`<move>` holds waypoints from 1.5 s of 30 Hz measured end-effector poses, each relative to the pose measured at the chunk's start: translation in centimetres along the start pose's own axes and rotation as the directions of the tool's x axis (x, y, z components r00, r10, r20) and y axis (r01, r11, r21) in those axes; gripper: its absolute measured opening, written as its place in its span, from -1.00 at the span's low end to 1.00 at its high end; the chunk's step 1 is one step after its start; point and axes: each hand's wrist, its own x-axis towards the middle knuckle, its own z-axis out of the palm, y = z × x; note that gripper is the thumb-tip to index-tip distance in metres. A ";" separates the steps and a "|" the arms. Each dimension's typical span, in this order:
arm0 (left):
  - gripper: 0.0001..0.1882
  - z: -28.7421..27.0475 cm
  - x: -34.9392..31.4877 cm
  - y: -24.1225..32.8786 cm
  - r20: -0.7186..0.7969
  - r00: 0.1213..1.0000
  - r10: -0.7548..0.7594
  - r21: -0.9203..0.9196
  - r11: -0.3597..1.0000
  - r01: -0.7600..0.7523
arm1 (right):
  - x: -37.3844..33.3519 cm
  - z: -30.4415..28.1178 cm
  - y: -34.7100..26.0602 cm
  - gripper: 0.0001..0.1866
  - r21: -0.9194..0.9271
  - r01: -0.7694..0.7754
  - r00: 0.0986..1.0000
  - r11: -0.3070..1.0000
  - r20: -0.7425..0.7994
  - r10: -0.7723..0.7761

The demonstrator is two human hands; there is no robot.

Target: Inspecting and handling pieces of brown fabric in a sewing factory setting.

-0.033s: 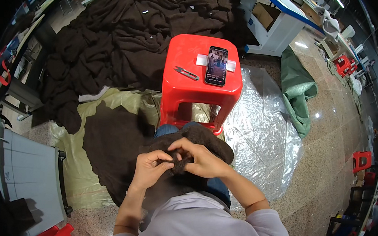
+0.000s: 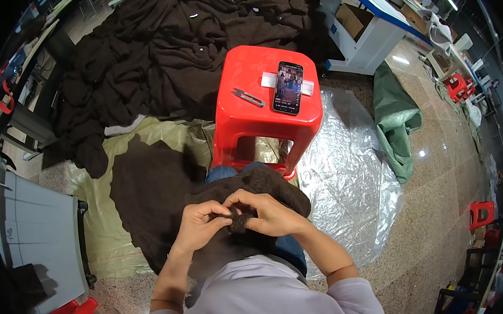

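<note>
Closely, a gathered part of the dark brown, fleecy fabric piece (image 2: 160,179) is held between the two hands: it is pinched by the thumb and forefinger of the left hand (image 2: 199,224) and gripped by the thumb and curled fingers of the right hand (image 2: 273,214), so both are narrow on the cloth. What lies exactly under the fingertips cannot be told. For such handling, a light pinch is probably best used, with the pile parted by the fingertips and the cloth left slack between the hands, lest it be stretched. The piece is draped below the hands over the blue-trousered lap (image 2: 291,251) and spread to their left on a pale yellow plastic sheet (image 2: 94,209). Ahead of the hands, a black smartphone (image 2: 288,88) and small metal thread snips (image 2: 249,97) are laid on a red plastic stool (image 2: 248,67). Farther off, ahead and left, a large dark brown fabric heap (image 2: 172,42) is piled; to the right, speckled floor (image 2: 433,203) is partly covered by a clear plastic sheet (image 2: 352,172)
</note>
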 end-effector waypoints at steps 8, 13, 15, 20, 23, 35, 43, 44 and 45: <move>-0.87 -0.2 -0.4 -0.5 0.074 0.997 0.037 0.134 0.990 -0.046 | -0.6 0.5 1.1 -0.82 -0.036 -0.034 0.999 0.999 0.028 0.035; -0.91 3.1 -1.0 -0.5 -0.223 0.910 0.349 0.448 0.866 -0.222 | -1.3 3.6 1.1 -0.82 -0.291 0.015 0.938 0.957 -0.327 -0.115; -0.90 3.5 -1.0 -1.1 -0.275 0.898 0.344 0.405 0.888 -0.215 | -1.0 4.7 0.9 -0.77 -0.538 0.085 0.839 0.839 -0.415 -0.351; -0.75 2.7 -0.4 -1.2 -0.079 0.972 0.220 0.363 0.915 -0.178 | -0.9 3.9 1.5 -0.74 -0.649 0.069 0.797 0.758 -0.421 -0.433; -0.73 1.7 -0.6 -0.8 -0.055 0.990 0.129 0.427 0.899 -0.093 | -1.1 2.7 2.0 -0.74 -0.711 0.050 0.774 0.701 -0.416 -0.477; -0.88 -4.9 -2.6 2.5 -0.357 0.931 -0.082 -0.074 0.996 0.059 | -7.3 -4.4 1.5 -0.63 -0.031 -0.199 0.830 0.980 -0.537 0.151; -0.92 0.4 -1.9 6.8 -0.098 0.993 -0.072 0.132 0.988 0.084 | -6.0 -4.7 -6.9 -0.53 -0.173 0.157 0.936 0.972 -0.287 -0.202; -0.92 1.0 -1.3 5.4 -0.106 0.992 -0.073 0.191 0.977 0.093 | -4.5 -3.4 -5.8 -0.52 -0.150 0.186 0.942 0.971 -0.252 -0.219; -0.92 1.5 -1.0 4.8 -0.060 0.993 -0.098 0.193 0.975 0.108 | -3.7 -2.3 -5.6 -0.53 -0.149 0.051 0.979 0.988 -0.188 -0.079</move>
